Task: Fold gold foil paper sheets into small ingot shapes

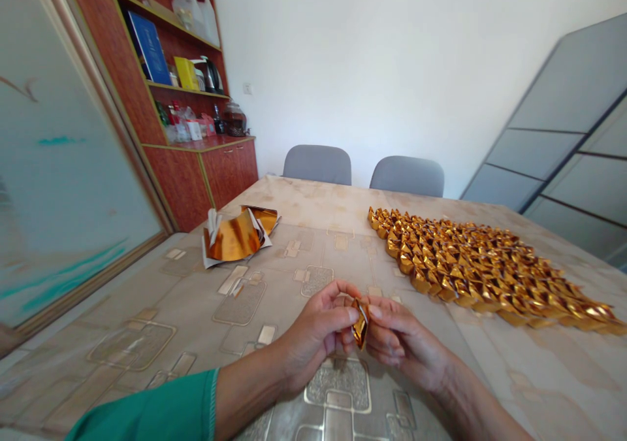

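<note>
Between my two hands, above the table, is a small piece of folded gold foil paper (360,328), with creased, pointed ends. My left hand (321,323) pinches it from the left with thumb and fingers. From the right, the fingertips of my right hand (404,336) close on its other edge. Part of the piece is hidden behind the fingers. To the right lies a large group of folded gold foil pieces (470,258), packed in rows. On the left, loose gold foil sheets (235,237) with white backs lie in a curled stack.
A patterned cloth covers the table (196,323). Two grey chairs (317,164) stand at its far side by the white wall. A red-brown cabinet (181,173) with bottles and boxes is at the back left, and a sliding glass door (63,147) runs along the left.
</note>
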`<move>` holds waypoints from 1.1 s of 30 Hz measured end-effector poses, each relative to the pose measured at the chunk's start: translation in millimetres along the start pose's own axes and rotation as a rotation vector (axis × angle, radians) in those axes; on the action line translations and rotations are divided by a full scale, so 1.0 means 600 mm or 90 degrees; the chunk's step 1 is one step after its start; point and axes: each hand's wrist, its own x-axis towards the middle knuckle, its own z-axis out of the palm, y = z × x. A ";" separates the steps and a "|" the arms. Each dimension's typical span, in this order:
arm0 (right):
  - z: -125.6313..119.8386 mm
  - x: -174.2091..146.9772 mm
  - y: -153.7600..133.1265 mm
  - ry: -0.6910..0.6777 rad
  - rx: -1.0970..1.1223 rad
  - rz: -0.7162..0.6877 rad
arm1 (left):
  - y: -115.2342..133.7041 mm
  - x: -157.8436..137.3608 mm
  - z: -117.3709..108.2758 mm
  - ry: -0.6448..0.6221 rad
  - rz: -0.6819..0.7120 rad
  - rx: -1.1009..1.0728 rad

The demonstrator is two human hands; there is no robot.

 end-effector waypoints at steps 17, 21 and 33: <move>-0.001 0.000 0.002 0.045 -0.008 0.004 | 0.012 -0.001 -0.005 0.005 -0.057 0.016; 0.003 0.003 0.001 0.048 -0.008 -0.005 | 0.014 0.001 -0.006 0.010 -0.058 0.013; 0.004 0.002 0.002 0.023 0.011 0.009 | 0.012 0.001 0.001 0.043 0.038 0.135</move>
